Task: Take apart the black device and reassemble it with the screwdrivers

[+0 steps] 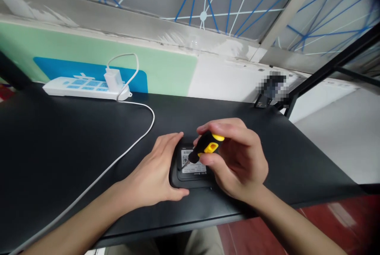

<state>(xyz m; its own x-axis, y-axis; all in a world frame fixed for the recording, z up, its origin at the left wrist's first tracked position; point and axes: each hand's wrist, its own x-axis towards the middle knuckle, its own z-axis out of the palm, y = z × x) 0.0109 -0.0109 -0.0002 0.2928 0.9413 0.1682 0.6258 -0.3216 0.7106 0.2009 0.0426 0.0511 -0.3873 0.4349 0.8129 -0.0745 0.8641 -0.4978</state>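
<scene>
A black device with rounded corners [190, 183] lies on the dark table, a white printed label with a square code [194, 169] on its upper face. My left hand [157, 170] grips the device's left side, fingers along the far edge and thumb along the near edge. In my right hand [243, 160] is a short black and yellow screwdriver [208, 147], tilted, its handle between thumb and fingers. The metal tip points down at the device's left part, beside the label. Whether it sits in a screw is too small to tell. My right hand hides the device's right end.
A white power strip [86, 88] with a plugged-in charger [113, 80] stands along the wall at the back left. Its white cable [124, 152] runs across the black table [59, 140], left of my hands. A partly blurred dark object [264, 99] stands at the back right.
</scene>
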